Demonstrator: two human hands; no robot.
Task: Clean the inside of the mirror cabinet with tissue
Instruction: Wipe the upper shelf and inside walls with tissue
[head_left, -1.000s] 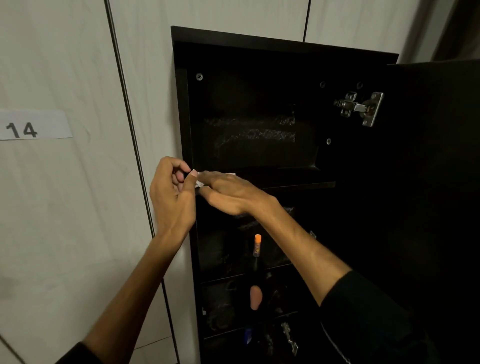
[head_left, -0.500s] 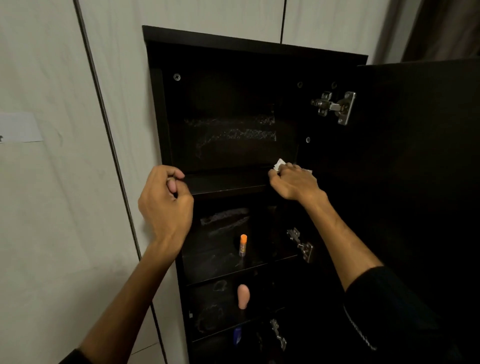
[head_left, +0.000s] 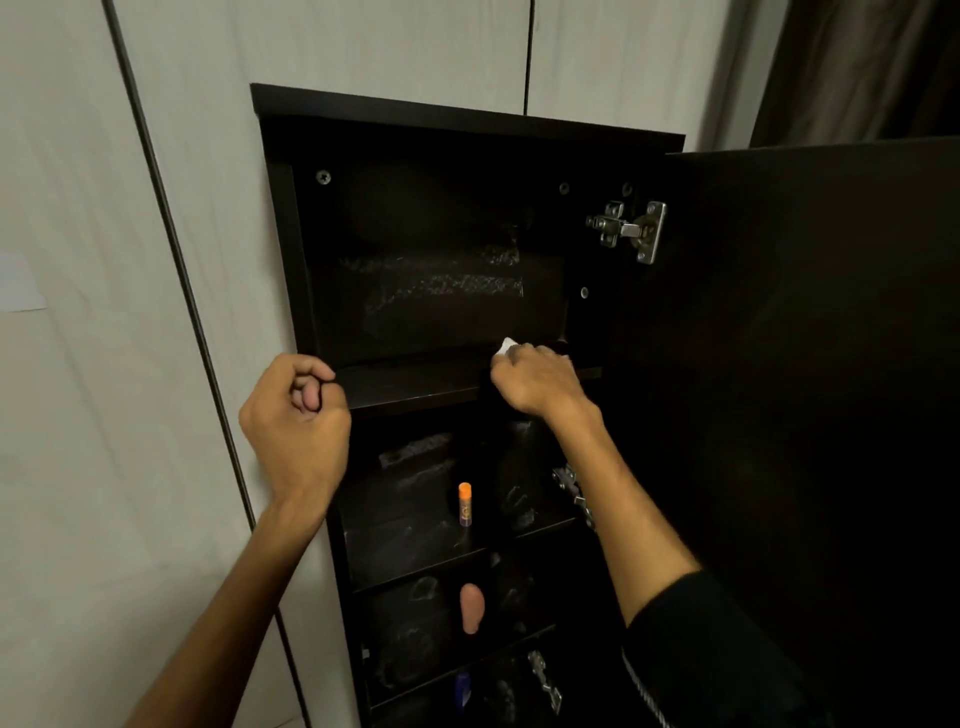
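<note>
The dark mirror cabinet (head_left: 280, 218) hangs open on the pale wall, its door (head_left: 810, 364) swung out to the right. My right hand (head_left: 537, 379) grips a small white tissue (head_left: 505, 345) and presses it on the right part of the top shelf (head_left: 410, 382). Only a corner of the tissue shows above my fingers. My left hand (head_left: 296, 421) hovers at the cabinet's left edge with its fingers curled and nothing in it. Pale dusty smears mark the back panel (head_left: 441, 291).
Lower shelves hold an orange-capped stick (head_left: 465, 503), a pinkish rounded object (head_left: 471, 607) and a blue item (head_left: 461, 691). Metal hinges (head_left: 631, 228) sit on the right inner side. A dark curtain (head_left: 852, 67) hangs at the upper right.
My right hand carried the tissue from the shelf's left end, where both hands met, to its right end, then back a little leftward. My left hand let go and stayed at the left edge.
</note>
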